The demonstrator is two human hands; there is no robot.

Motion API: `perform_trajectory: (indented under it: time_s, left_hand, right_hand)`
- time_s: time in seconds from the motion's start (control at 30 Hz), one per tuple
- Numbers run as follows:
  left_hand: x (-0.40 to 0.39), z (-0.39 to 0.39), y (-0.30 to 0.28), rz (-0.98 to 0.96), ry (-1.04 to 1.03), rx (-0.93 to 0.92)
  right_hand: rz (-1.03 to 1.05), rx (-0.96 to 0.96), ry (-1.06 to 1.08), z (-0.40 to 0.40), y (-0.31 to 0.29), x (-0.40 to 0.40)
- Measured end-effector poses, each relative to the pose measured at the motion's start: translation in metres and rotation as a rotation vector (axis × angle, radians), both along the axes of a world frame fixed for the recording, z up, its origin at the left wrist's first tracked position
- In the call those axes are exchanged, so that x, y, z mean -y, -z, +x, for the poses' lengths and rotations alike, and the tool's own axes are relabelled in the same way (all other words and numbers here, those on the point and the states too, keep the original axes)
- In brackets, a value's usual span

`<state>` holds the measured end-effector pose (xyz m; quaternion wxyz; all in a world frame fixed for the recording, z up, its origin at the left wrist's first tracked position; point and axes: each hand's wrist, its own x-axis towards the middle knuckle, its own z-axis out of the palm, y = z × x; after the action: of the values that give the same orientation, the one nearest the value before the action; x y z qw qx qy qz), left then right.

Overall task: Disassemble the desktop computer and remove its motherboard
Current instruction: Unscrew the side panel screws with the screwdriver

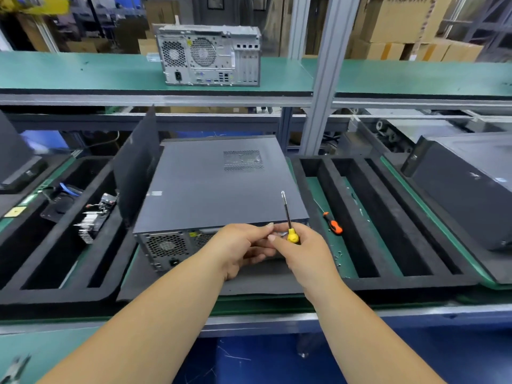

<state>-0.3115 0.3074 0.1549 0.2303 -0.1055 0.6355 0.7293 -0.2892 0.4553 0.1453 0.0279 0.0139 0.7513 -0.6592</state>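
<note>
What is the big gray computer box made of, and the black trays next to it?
Computer box: probably painted metal, smooth and matte with punched vent holes. Black trays: looks like soft foam, dull and fuzzy with thick cut walls.

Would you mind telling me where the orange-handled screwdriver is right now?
In the head view, the orange-handled screwdriver lies on the green mat right of the desktop computer, just beyond the right hand.

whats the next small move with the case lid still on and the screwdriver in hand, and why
Probably slide the side cover off the computer case. It still lies closed on top, both hands meet at its rear edge, and the right hand holds the yellow-handled screwdriver tip-up, not on a screw, while the left hand pinches there.
</note>
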Motion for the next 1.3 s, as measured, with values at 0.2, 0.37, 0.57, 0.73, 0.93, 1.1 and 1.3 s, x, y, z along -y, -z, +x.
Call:
perform_trajectory:
  time_s: [0.2, 0.37, 0.57, 0.73, 0.93, 1.1, 1.3]
  left_hand:
    - [-0.079, -0.024, 0.002, -0.006, 0.030, 0.029]
    - [-0.130, -0.045, 0.010, -0.051, -0.004, 0.042]
    - [-0.159, -0.065, 0.016, -0.063, -0.049, 0.056]
    - [-0.172, -0.073, 0.017, -0.077, -0.099, 0.035]
    - [-0.169, -0.073, -0.002, -0.182, -0.049, -0.161]
    - [-0.152, -0.069, -0.021, -0.364, -0.134, -0.356]
    - [-0.134, -0.062, -0.030, -0.448, -0.188, -0.457]
  right_hand:
    - [0.080, -0.021, 0.088, -0.028, 0.006, -0.081]
    - [0.220, 0.037, 0.181, -0.059, 0.022, -0.147]
    - [0.262, 0.190, 0.194, -0.097, 0.059, -0.195]
    - [0.207, 0.279, 0.167, -0.116, 0.081, -0.206]
    - [0.165, 0.294, 0.069, -0.134, 0.090, -0.199]
    - [0.326, 0.305, -0.056, -0.148, 0.097, -0.178]
    - [0.456, 0.383, -0.148, -0.155, 0.117, -0.147]
